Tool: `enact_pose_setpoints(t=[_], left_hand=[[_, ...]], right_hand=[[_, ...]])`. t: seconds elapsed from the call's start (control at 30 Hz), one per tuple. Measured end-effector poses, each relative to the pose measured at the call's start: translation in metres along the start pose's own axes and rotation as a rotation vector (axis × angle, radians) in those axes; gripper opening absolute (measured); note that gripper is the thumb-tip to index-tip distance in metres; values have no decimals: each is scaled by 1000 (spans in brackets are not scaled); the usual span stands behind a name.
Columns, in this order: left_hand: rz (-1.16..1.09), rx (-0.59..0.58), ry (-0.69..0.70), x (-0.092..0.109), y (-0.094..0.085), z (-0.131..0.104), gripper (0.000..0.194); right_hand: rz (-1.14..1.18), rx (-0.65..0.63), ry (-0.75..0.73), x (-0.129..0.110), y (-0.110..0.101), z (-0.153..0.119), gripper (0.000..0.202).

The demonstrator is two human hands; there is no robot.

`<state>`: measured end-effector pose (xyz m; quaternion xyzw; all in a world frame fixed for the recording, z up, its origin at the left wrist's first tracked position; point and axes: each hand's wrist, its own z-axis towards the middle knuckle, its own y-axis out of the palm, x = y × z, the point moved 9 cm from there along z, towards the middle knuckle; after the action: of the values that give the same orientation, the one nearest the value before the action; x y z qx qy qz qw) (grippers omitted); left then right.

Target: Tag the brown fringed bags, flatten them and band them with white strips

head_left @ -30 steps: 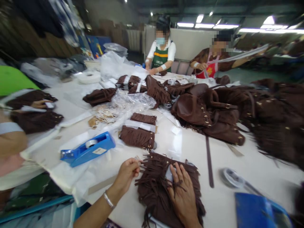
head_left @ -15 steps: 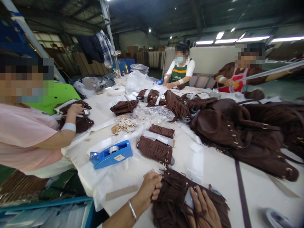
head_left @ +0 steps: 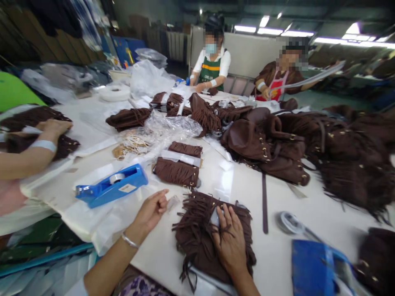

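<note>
A dark brown fringed bag (head_left: 200, 246) lies on the near part of the white table. Flat on its right half rests my right hand (head_left: 230, 238), fingers spread over the fringe and a pale strip. My left hand (head_left: 154, 209), with a bracelet at the wrist, is raised just left of the bag, its fingers curled. At its fingertips is a small clear, filmy piece (head_left: 173, 202), too blurred to make out well. Behind the bag sits a folded fringed bundle (head_left: 175, 173) with a white band around it.
A blue tape dispenser (head_left: 114, 185) stands to the left, another (head_left: 311, 267) at the lower right. Crumpled clear plastic (head_left: 173, 125) and a large pile of brown bags (head_left: 277, 144) lie farther back. Another person's hand (head_left: 54, 127) works at the left; two people stand across the table.
The view has swung right and down, bringing the second dispenser into sight. My left hand has moved away from the bag's left edge, while my right hand remains on the bag.
</note>
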<state>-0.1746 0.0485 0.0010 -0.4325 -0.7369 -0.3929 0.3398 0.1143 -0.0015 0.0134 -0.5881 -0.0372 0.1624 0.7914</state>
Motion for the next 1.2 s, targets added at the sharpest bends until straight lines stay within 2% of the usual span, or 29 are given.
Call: enact_pose_setpoints(t=[0.1,0.17,0.33,0.4,0.5,0.67,0.87,1.07,1.2], left_hand=[[104,137,145,19,-28,-2,37],[236,135,184,16,-29,-12,34],[554,-82,236,-17,10,-32,30],[608,-143,285,-24,25,-31,27],[645,-206,284,-29,36,-21,10],[584,-254,118,-39,30,-10,18],[333,-249,-33,-45,30,-17,24],[94,-230,-80,-40,45,-21,30],[122,-221,-80,-41,44,-17,31]], right_hand=[[-4,-43,29,0,0,1,60],[1,-49,32,0,0,1,61],[13,-35,26,-2,-4,1,61],[14,-36,27,-2,-5,2,62],[10,-44,31,-2,-4,2,62],[8,-54,34,-1,-3,2,61],[13,-65,41,-1,-3,2,60],[28,-62,47,-1,-4,2,61],[30,-61,45,-1,-3,3,60]])
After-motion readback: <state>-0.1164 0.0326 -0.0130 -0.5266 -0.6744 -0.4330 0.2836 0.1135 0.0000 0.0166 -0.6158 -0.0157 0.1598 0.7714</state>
